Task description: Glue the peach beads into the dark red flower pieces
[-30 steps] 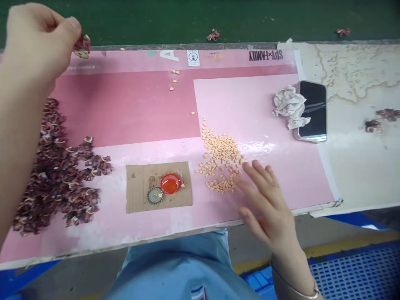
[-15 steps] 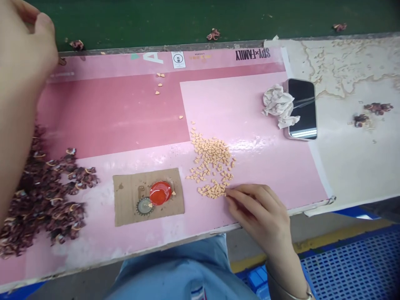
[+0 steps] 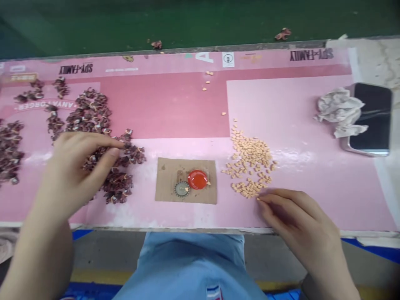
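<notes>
My left hand [image 3: 84,166] is over a heap of small dark reddish-brown pieces [image 3: 118,183]. Its thumb and index finger come together at one of the pieces on the heap's right side. At the lower edge of a spread of tiny tan pieces [image 3: 251,152], my right hand [image 3: 300,221] pinches a single tan piece [image 3: 258,199] between thumb and fingertips. Between the hands lies a cardboard rectangle [image 3: 165,187]. On it are a red round cap [image 3: 198,179] and a grey crimped bottle cap [image 3: 181,189], with a tan bit in the grey one.
A smartphone [image 3: 375,118] lies at the right with crumpled tissue [image 3: 337,109] partly over it. More dark pieces [image 3: 9,150] sit at the far left. Several loose tan bits [image 3: 208,82] dot the pink mat [image 3: 168,100]. Beyond it runs a green surface [image 3: 218,21].
The view has swung left. My left hand has come down from the upper left to the dark heap. The right hand stays by the tan pieces, with a piece now visible at its fingertips.
</notes>
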Action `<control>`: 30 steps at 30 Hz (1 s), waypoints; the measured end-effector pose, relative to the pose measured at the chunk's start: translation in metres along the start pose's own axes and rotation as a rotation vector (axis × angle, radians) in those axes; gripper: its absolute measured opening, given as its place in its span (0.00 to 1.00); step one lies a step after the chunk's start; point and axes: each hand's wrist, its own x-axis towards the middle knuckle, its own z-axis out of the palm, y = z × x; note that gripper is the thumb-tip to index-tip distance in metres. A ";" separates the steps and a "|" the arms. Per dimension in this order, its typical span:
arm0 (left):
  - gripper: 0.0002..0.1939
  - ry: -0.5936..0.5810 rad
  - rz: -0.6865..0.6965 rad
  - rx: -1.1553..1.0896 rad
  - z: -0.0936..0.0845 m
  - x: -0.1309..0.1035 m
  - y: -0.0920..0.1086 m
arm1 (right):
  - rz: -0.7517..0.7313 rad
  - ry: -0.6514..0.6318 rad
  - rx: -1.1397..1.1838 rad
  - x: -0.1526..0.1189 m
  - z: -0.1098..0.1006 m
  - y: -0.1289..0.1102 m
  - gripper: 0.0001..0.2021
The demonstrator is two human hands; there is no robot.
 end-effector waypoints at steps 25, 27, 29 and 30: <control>0.01 0.144 0.255 0.069 0.024 -0.023 0.037 | -0.030 0.130 0.331 0.045 0.027 -0.056 0.11; 0.02 0.170 0.227 -0.066 0.023 -0.028 0.048 | -0.017 0.130 0.333 0.047 0.029 -0.058 0.11; 0.04 0.149 0.212 -0.197 0.024 -0.031 0.060 | -0.006 0.135 0.315 0.050 0.031 -0.061 0.12; 0.05 0.133 0.217 -0.255 0.026 -0.033 0.065 | -0.005 0.141 0.298 0.052 0.032 -0.063 0.12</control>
